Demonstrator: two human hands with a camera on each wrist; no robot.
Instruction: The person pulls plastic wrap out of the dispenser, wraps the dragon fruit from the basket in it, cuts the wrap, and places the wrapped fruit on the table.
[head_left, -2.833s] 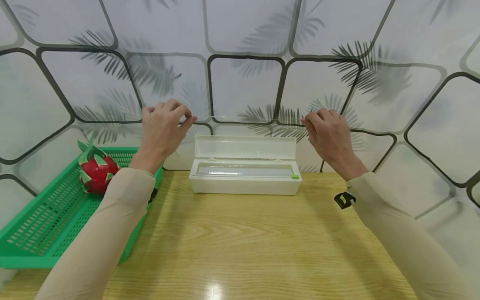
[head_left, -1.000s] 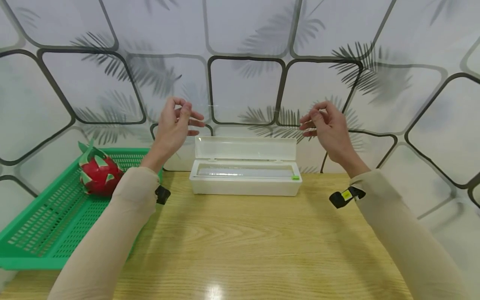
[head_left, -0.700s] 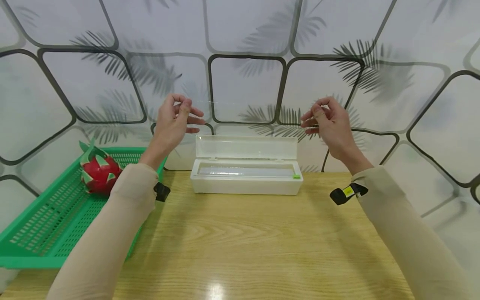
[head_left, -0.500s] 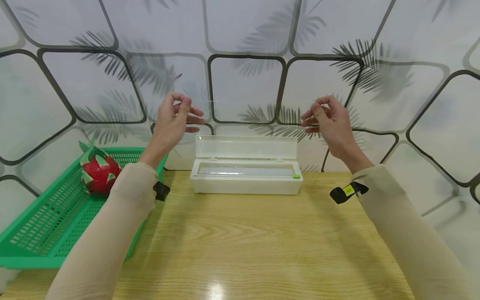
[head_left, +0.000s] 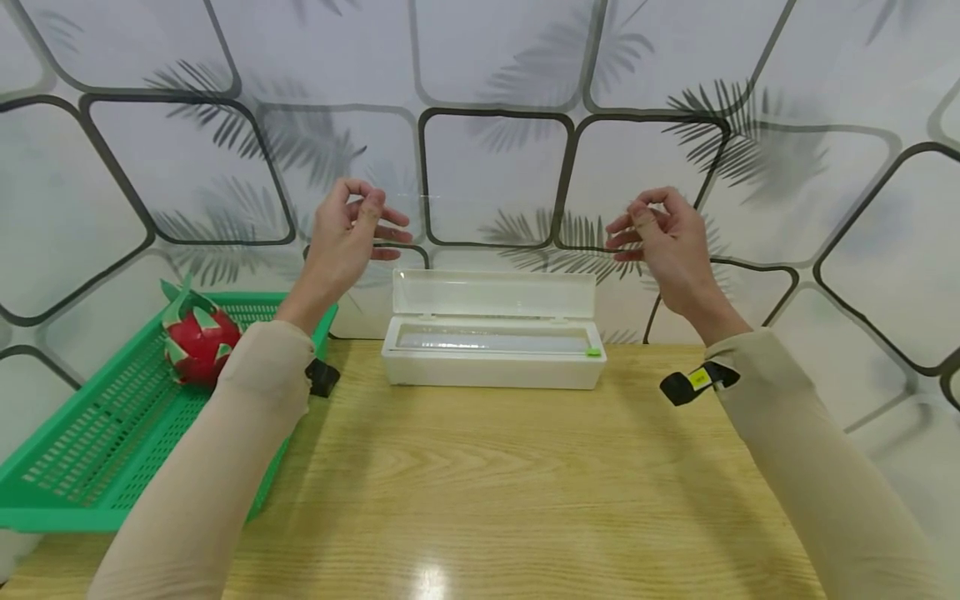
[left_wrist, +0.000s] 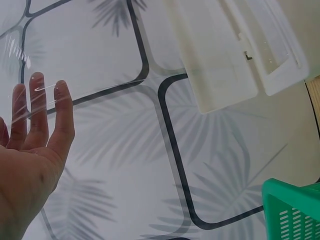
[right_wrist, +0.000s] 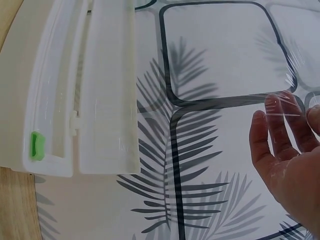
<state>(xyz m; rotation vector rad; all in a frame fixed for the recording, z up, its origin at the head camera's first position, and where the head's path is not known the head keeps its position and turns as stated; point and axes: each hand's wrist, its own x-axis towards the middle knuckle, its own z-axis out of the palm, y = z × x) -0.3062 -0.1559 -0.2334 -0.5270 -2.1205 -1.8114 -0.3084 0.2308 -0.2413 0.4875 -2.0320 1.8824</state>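
A sheet of clear cling film [left_wrist: 17, 50], barely visible in the head view, stretches between my raised hands. My left hand [head_left: 341, 237] pinches one side of it between thumb and index finger, the other fingers spread loosely. Level with it, my right hand [head_left: 671, 250] pinches the opposite side the same way; film glints across its fingers [right_wrist: 280, 125]. Below and between the hands stands a white cling film dispenser box [head_left: 491, 372], its lid [head_left: 491, 293] tipped back. Inside lies the film roll, and a green cutter slider [head_left: 593, 352] sits at the right end.
At the left, a green plastic basket [head_left: 60, 521] holds a red dragon fruit [head_left: 198, 346], partly behind the left sleeve. A wooden table [head_left: 480, 475] lies under everything. Close behind the box rises a patterned wall [head_left: 495, 179].
Since the oldest frame, both hands have turned from knuckles-up to palms facing inward and risen a little, keeping the cling film. Over the last second they drift slightly upward; box and basket stay put.
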